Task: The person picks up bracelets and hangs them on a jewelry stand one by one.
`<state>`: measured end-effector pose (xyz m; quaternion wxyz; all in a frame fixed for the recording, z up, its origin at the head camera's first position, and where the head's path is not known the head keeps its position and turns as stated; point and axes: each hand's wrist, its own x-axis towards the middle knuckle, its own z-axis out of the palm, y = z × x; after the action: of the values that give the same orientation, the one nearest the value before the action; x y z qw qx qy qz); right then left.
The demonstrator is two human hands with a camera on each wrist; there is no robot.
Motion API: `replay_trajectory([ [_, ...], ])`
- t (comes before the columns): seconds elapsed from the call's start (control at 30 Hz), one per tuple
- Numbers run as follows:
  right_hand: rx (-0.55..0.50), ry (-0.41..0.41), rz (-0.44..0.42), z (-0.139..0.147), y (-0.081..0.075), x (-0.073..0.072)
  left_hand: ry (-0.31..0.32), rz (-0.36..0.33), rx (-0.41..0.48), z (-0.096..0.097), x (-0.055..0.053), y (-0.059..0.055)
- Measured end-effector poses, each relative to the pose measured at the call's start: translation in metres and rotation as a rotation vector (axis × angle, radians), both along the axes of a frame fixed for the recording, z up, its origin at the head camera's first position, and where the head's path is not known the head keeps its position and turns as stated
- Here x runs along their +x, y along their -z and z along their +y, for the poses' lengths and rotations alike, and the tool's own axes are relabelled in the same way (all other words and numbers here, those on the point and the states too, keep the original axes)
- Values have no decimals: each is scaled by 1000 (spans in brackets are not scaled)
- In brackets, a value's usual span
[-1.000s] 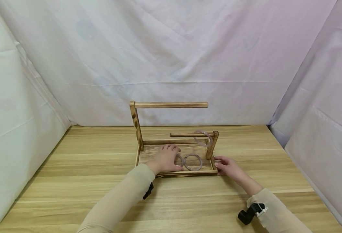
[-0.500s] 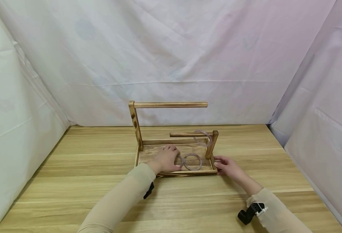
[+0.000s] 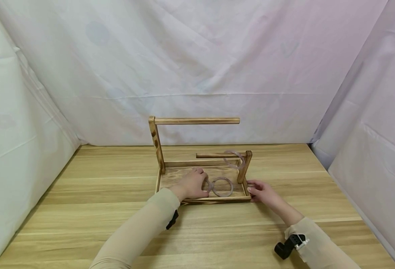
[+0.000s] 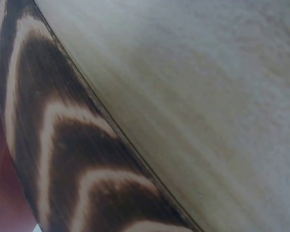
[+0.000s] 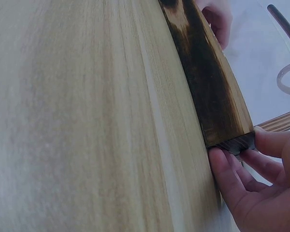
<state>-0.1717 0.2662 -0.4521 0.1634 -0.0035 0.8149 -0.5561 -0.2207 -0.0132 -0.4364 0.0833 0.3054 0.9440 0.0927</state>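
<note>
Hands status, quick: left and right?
Left hand: thumb and fingers about the left ring on the tray floor; can't tell if gripping.
Right hand: closed, holding the tray at its right end.

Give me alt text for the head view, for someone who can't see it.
The left hand reaches into a wooden tray at a partly hidden ring, while the right hand grips the tray's right end. A second ring lies beside the first; a third ring hangs on the lower rod, the upper rod bare.
</note>
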Motion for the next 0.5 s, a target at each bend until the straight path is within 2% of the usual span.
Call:
replay_trajectory([
  [0.13, 5, 1, -1, 0, 0, 1, -13, -3, 50, -1, 0, -2],
  [0.33, 4, -3, 3, 0, 0, 1, -55, -63, 147, -4, -4, -3],
  [0.5, 5, -1, 3, 0, 0, 0, -76, -85, 215, -7, -5, -5],
])
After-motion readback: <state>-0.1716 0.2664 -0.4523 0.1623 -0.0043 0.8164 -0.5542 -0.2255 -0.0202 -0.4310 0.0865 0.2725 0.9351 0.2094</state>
